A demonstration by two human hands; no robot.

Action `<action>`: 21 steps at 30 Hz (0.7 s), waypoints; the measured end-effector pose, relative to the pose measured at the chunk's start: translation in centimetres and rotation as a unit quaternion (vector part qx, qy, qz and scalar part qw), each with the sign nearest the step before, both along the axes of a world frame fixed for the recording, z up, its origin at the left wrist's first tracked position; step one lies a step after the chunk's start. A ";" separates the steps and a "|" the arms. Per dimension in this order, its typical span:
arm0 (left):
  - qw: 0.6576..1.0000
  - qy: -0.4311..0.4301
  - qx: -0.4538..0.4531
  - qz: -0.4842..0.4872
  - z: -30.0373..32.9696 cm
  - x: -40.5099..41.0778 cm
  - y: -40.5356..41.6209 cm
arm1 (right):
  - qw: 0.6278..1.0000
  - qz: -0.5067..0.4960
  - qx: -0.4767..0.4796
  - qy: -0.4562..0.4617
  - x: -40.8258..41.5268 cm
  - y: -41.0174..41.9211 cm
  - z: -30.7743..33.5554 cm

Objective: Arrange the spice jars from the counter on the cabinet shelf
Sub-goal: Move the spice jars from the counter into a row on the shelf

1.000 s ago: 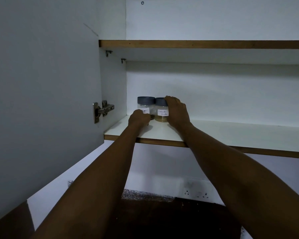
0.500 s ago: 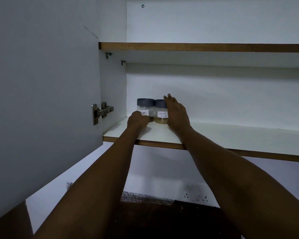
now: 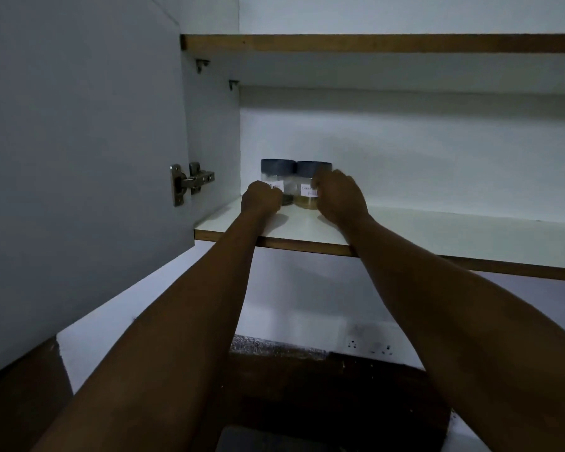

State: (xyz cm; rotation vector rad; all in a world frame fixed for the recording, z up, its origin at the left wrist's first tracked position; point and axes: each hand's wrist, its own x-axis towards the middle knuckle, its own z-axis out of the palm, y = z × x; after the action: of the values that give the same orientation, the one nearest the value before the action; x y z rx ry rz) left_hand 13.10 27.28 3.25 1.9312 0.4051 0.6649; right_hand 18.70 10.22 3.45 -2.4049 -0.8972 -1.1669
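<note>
Two clear spice jars with dark blue lids and white labels stand side by side at the far left of the lower cabinet shelf [image 3: 437, 231]. The left jar [image 3: 277, 169] holds something dark; my left hand [image 3: 261, 200] is curled around its lower front and hides part of the label. The right jar [image 3: 306, 194] holds yellowish powder. My right hand [image 3: 341, 200] wraps its right side with bent fingers, covering that half of the jar. Both jars rest on the shelf and touch each other.
The open cabinet door [image 3: 79, 158] with its metal hinge [image 3: 191, 184] stands close on the left. An upper shelf [image 3: 372, 44] runs overhead. Below lie a dark counter [image 3: 307, 386] and a wall socket [image 3: 369, 347].
My right hand slid down from the right jar's lid and its straight fingers curled around the jar's side. The left hand and both jars stayed in place.
</note>
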 end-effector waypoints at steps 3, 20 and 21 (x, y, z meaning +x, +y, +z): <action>1.000 -0.002 -0.004 -0.022 0.5 -0.9 -0.5 | 1.000 -0.006 -0.010 0.015 0.3 0.1 -0.7; 0.997 -0.049 0.066 0.015 -0.1 -1.3 -0.8 | 1.000 -0.010 -0.006 0.025 0.4 0.5 0.1; 0.996 -0.050 0.076 0.012 0.0 -1.5 -0.8 | 1.000 -0.010 -0.007 0.015 0.2 0.6 0.2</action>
State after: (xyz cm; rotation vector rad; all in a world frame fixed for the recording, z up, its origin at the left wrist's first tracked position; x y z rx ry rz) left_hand 11.58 26.49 3.22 2.0283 0.3246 0.8246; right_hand 18.88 10.80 3.60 -2.4409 -0.8778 -1.1326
